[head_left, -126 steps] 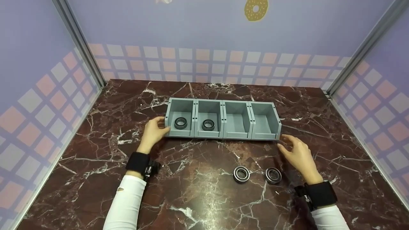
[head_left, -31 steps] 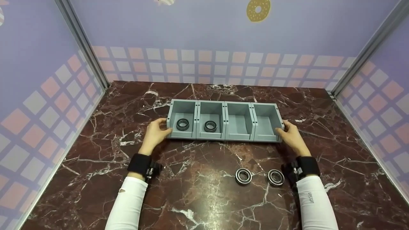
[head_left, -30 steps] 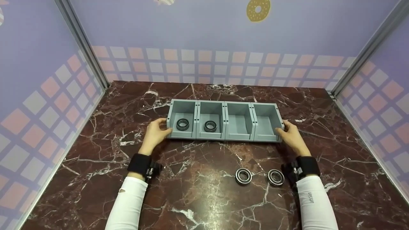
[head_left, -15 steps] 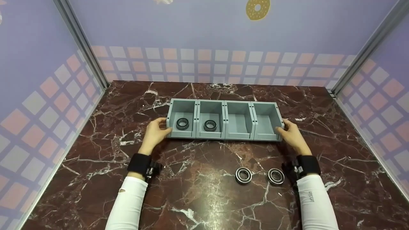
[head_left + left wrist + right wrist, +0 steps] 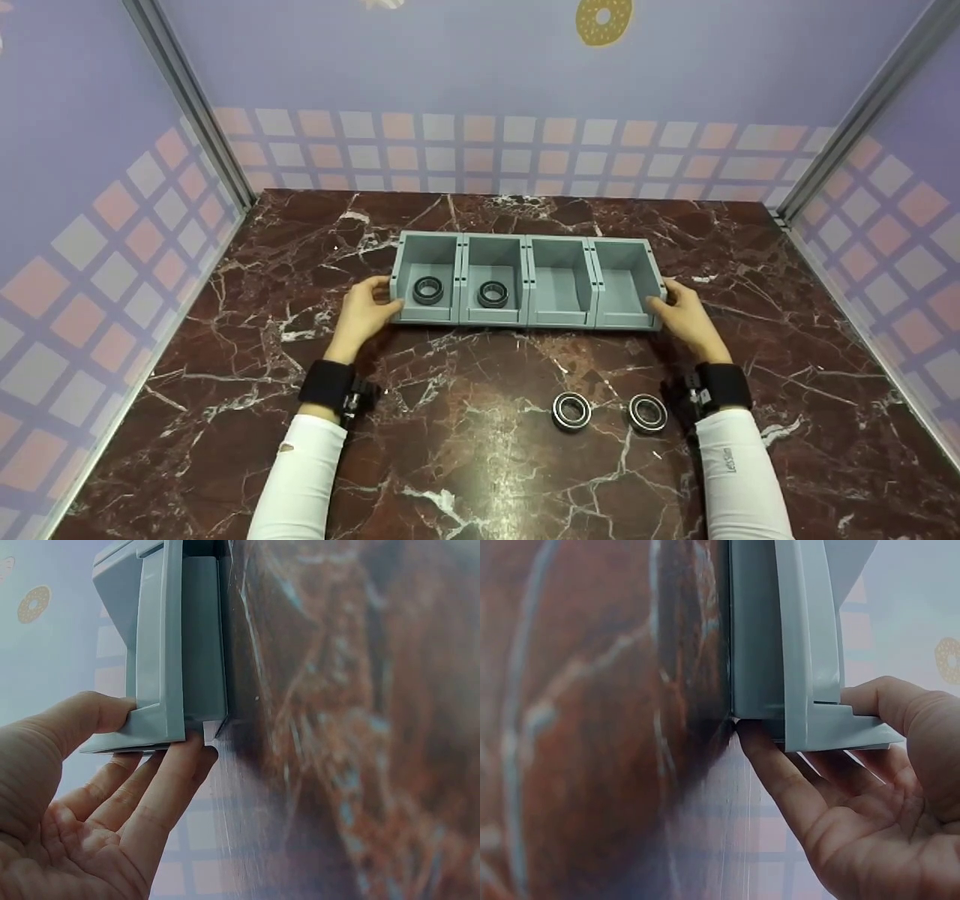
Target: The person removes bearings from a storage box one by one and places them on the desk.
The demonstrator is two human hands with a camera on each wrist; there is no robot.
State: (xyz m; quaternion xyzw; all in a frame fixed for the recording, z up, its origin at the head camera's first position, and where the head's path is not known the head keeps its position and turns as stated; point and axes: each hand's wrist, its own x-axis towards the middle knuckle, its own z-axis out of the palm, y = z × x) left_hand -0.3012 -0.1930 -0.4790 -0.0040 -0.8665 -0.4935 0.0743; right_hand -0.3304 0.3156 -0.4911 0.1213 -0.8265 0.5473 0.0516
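Bin row (image 5: 528,283), four joined grey compartments, sits on the marbled table (image 5: 480,465), low fronts facing the person. Left hand (image 5: 366,315) pinches the left end wall: thumb at the front edge, fingers slightly spread against the outer face. Right hand (image 5: 688,319) pinches the right end wall in the same manner. First bearing (image 5: 428,301) lies flat in the leftmost compartment; second bearing (image 5: 493,304) lies in the adjacent one. Third bearing (image 5: 571,427) and fourth bearing (image 5: 648,429) lie on the table in front of the row, apart, the fourth near the right wrist strap (image 5: 729,385).
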